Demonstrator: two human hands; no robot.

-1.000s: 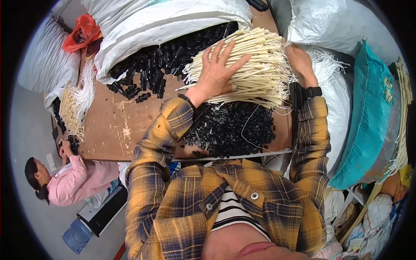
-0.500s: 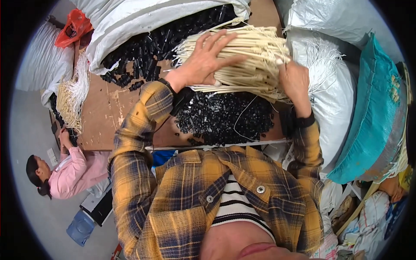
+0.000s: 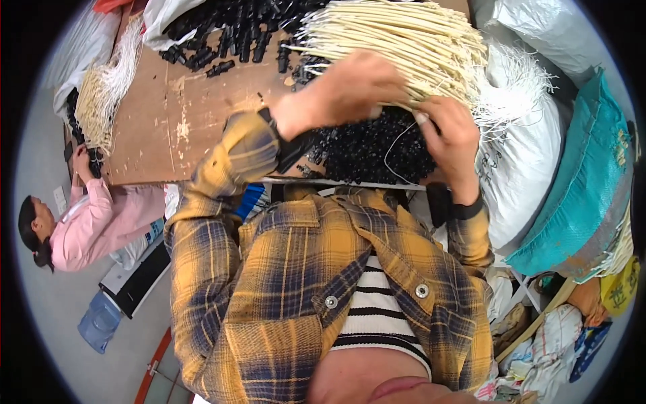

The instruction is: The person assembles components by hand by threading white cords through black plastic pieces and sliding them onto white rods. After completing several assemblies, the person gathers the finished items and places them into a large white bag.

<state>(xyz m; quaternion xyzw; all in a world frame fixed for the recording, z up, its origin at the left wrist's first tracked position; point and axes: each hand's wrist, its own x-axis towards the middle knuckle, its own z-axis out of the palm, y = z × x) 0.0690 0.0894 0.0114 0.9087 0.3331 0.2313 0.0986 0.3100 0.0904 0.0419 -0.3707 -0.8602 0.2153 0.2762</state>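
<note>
A thick bundle of thin cream tubes [image 3: 404, 47] with white strings [image 3: 515, 87] trailing from its right end lies at the far side of the table. My right hand [image 3: 452, 131] is at the bundle's near edge, thumb and fingers pinched on the end of a cream tube. Close beside it, my left hand [image 3: 353, 91] hovers at the bundle's front left, fingers curled but smeared by motion, so its grip is unclear. Under both hands spreads a heap of small black plastic parts [image 3: 377, 148]. A white string [image 3: 388, 151] loops over the heap.
Larger black cylindrical parts [image 3: 252, 30] lie loose on the brown table [image 3: 195, 114]. White sacks [image 3: 521, 175] and a teal sack [image 3: 572, 182] stand at the right. Another cream bundle [image 3: 94, 111] lies at the left, near a seated person in pink [image 3: 87, 229].
Both hands have come off the bundle's top and sides and drawn together at its near edge. The whole scene has shifted up in view as my head moved.
</note>
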